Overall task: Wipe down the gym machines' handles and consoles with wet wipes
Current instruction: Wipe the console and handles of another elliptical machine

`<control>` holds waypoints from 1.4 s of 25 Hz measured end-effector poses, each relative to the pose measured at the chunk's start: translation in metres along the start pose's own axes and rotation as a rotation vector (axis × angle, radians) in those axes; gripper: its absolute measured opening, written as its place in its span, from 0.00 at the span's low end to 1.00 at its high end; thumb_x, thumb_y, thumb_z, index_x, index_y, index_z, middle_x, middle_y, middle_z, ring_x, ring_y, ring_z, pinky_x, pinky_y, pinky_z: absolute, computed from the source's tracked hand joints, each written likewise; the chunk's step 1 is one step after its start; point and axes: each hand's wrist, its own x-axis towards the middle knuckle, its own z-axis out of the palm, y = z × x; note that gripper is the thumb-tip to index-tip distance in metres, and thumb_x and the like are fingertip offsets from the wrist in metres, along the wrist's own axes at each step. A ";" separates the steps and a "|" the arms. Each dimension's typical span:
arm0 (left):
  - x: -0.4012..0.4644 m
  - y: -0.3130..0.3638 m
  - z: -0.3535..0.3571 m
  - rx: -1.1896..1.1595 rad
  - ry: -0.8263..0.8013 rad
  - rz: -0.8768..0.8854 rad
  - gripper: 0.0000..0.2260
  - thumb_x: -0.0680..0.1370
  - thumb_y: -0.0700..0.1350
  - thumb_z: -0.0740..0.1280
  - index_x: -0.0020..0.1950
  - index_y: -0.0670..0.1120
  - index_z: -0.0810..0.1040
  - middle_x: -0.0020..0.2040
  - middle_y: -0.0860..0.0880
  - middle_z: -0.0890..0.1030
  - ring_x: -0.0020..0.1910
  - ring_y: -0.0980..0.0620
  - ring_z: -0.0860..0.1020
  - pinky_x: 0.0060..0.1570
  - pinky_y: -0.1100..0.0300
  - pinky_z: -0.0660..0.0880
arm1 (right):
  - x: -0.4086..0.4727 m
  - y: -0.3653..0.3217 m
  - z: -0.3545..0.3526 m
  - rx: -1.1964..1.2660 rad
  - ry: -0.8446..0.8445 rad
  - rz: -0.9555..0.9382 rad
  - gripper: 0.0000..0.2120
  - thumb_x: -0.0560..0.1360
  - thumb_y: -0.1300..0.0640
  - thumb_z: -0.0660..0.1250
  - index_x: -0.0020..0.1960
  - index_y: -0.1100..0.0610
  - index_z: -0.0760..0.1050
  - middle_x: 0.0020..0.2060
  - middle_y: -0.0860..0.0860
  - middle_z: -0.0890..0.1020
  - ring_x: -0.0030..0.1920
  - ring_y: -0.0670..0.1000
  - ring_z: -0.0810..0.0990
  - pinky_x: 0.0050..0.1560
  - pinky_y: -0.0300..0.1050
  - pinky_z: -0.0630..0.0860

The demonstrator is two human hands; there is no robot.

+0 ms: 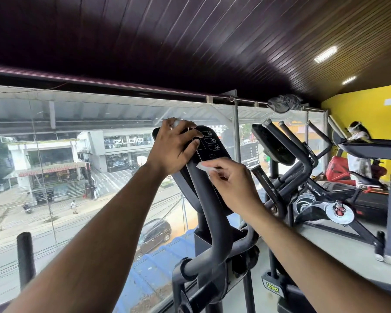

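Observation:
A black console (212, 147) with white outlined symbols tops the elliptical machine in front of me. My left hand (175, 147) grips the console's upper left edge, fingers curled over its top, where something pale shows under the fingertips. My right hand (230, 181) pinches a white wet wipe (204, 166) and holds it against the console's lower face. A thick black handle bar (209, 211) curves down from under the console between my two forearms.
A glass wall (77, 177) stands right behind the machine, overlooking a street. A black handle post (25, 256) rises at lower left. A second elliptical (273, 141) and a spin bike (325, 199) stand to the right, with a person (359, 150) beyond them.

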 end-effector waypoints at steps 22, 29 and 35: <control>0.007 -0.009 -0.009 0.028 -0.107 -0.013 0.22 0.86 0.58 0.52 0.54 0.53 0.85 0.64 0.52 0.79 0.59 0.41 0.72 0.62 0.44 0.67 | -0.043 -0.030 -0.034 -0.395 -0.253 -0.256 0.11 0.75 0.70 0.72 0.52 0.56 0.86 0.50 0.45 0.84 0.50 0.45 0.84 0.54 0.43 0.81; 0.006 -0.012 -0.007 -0.028 -0.081 -0.035 0.23 0.86 0.58 0.51 0.56 0.52 0.85 0.62 0.54 0.79 0.57 0.42 0.69 0.59 0.47 0.66 | 0.022 -0.038 -0.006 -0.640 -0.279 -0.437 0.16 0.75 0.73 0.67 0.56 0.59 0.83 0.55 0.49 0.81 0.53 0.50 0.80 0.49 0.52 0.81; 0.004 -0.014 0.000 0.000 -0.065 -0.021 0.23 0.87 0.57 0.49 0.55 0.52 0.84 0.63 0.53 0.79 0.58 0.42 0.73 0.62 0.47 0.64 | -0.023 -0.045 -0.015 -0.722 -0.344 -0.416 0.14 0.74 0.72 0.68 0.52 0.57 0.84 0.51 0.45 0.81 0.50 0.51 0.76 0.48 0.47 0.79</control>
